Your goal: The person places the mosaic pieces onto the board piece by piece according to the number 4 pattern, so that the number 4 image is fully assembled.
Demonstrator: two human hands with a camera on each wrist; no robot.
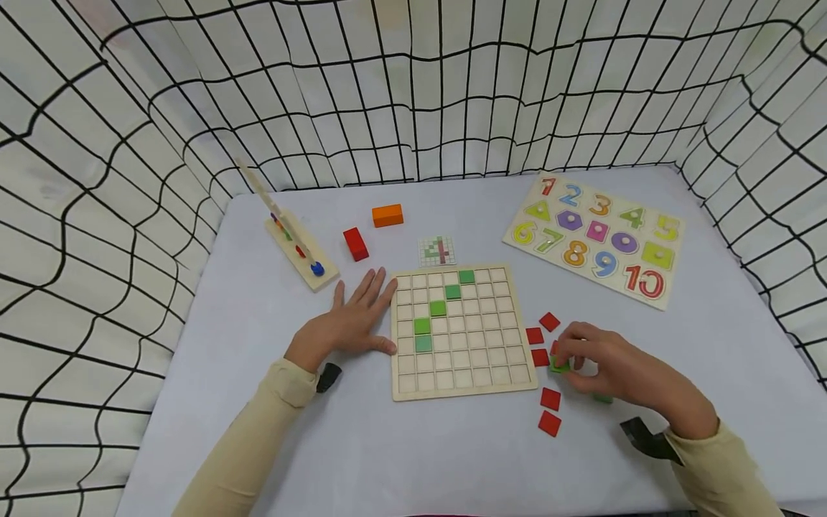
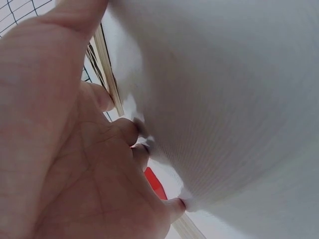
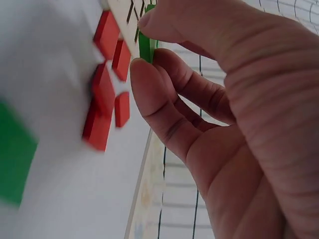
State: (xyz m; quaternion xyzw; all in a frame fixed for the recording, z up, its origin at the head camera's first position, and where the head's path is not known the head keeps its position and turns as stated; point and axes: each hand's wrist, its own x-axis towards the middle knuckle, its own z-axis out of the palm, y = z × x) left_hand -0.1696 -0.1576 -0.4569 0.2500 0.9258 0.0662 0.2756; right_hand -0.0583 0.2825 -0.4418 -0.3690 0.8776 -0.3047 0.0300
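Note:
A wooden grid board [image 1: 478,359] lies on the table, with several green tiles [image 1: 438,308] set in its squares along a slanting line. My left hand [image 1: 352,323] rests spread beside the board, thumb and index fingertip at its left edge. Off the board's right side, my right hand [image 1: 607,362] pinches a green tile [image 3: 146,47] between thumb and fingers. Several loose red tiles [image 1: 550,424] lie around that hand, one partly hidden by its fingers. Another green tile [image 1: 603,398] shows from under the palm. A small printed grid card [image 1: 436,251] lies just beyond the board.
An orange block [image 1: 388,215] and a red block [image 1: 355,244] lie beyond my left hand. Farther left stands a wooden stand [image 1: 304,251] with coloured pieces. A number puzzle board [image 1: 594,237] lies at the back right. Black netting [image 1: 426,108] surrounds the table.

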